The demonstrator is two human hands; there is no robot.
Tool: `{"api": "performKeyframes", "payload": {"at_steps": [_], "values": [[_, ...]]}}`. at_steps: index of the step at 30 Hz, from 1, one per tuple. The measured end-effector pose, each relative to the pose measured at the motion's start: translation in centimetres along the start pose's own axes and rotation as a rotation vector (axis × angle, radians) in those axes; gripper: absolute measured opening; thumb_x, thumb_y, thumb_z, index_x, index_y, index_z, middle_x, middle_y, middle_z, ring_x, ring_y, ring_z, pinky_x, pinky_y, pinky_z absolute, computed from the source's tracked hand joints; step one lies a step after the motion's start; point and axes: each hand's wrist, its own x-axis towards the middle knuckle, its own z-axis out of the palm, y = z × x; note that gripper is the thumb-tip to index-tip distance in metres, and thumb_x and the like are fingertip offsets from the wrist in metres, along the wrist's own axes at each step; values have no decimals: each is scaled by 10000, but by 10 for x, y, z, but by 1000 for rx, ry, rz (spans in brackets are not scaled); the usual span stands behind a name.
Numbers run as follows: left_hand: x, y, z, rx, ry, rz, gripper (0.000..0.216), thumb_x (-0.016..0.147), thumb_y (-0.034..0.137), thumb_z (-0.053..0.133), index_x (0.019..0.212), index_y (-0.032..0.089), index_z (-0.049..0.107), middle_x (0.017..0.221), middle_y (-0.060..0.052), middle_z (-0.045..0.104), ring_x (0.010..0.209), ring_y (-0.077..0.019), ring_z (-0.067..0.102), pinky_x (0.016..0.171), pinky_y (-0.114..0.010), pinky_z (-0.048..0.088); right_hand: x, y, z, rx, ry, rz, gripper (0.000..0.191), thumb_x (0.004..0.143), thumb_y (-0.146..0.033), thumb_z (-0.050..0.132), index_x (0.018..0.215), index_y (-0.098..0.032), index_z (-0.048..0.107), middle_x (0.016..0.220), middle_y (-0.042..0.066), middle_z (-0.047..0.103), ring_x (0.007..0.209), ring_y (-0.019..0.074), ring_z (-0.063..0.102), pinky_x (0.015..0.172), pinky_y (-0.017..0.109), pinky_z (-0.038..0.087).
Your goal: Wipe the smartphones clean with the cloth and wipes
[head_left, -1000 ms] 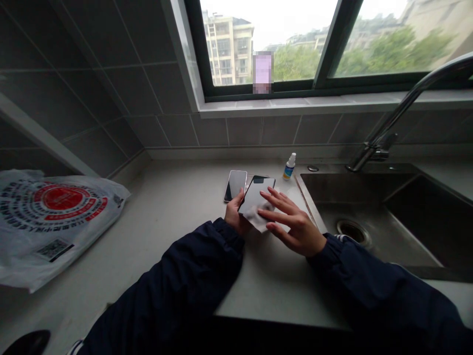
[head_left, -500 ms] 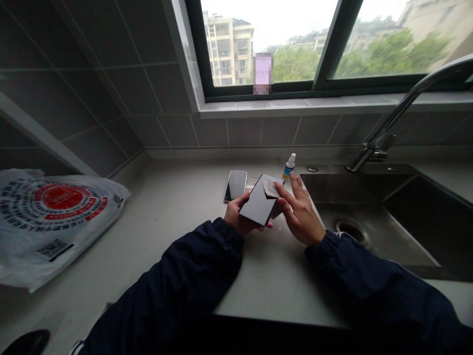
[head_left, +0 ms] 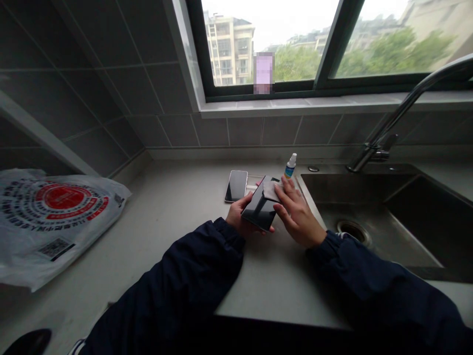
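My left hand (head_left: 236,216) grips a phone (head_left: 257,213) with a wide, glossy dark screen, thumb along its left edge and fingers beneath. The phone is tilted above the counter. On its upper right part lies a pale grey cleaning cloth (head_left: 271,191), pressed down by the fingertips of my right hand (head_left: 298,217). The fingers of that hand are stretched and partly hide the cloth. Just beyond it a small bottle (head_left: 290,166) with a white cap and blue label stands upright. Another phone (head_left: 236,186) lies flat on the counter behind my left hand.
On the right a steel sink (head_left: 402,231) with a chrome tap (head_left: 384,123) is set into the pale counter (head_left: 177,197). A white plastic bag (head_left: 84,236) with red print lies at the left. Partly hidden behind the held phone is a flat clear item (head_left: 253,181).
The held phone has tilted, so its screen now reflects dark instead of pale grey. My right hand and the cloth have shifted slightly across the upper screen.
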Motion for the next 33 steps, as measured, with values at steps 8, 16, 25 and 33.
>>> {"api": "performKeyframes", "payload": {"at_steps": [8,16,25,33], "values": [[4,-3,-4,-64,105,99,663,994,513,365,1481,77,481,898,-147,749,636,-278,697,550,-377,521,0,-15,-10,150,-171,-272,573,1029,-452,481,1557,-237,417,1632,97,374,1560,319,209,1240,619,272],[3,-1,-2,-98,136,85,682,981,535,367,1469,75,494,923,-144,749,658,-276,692,534,-358,487,-2,-20,-12,151,-109,-289,519,1024,-358,519,1524,-229,465,1627,121,381,1543,318,268,1231,613,303],[1,3,1,-82,25,70,767,985,573,228,1481,29,444,872,-189,733,624,-312,708,467,-341,474,-2,-21,-10,193,49,-318,335,999,-227,574,1325,-229,651,1367,102,668,1374,267,543,1156,527,464],[2,3,-5,-40,67,45,722,996,565,210,1482,87,447,859,-177,741,612,-348,723,437,-366,498,-2,-12,-6,79,-50,-178,532,1044,-375,470,1542,-190,434,1617,141,393,1539,309,282,1212,609,341]]}}
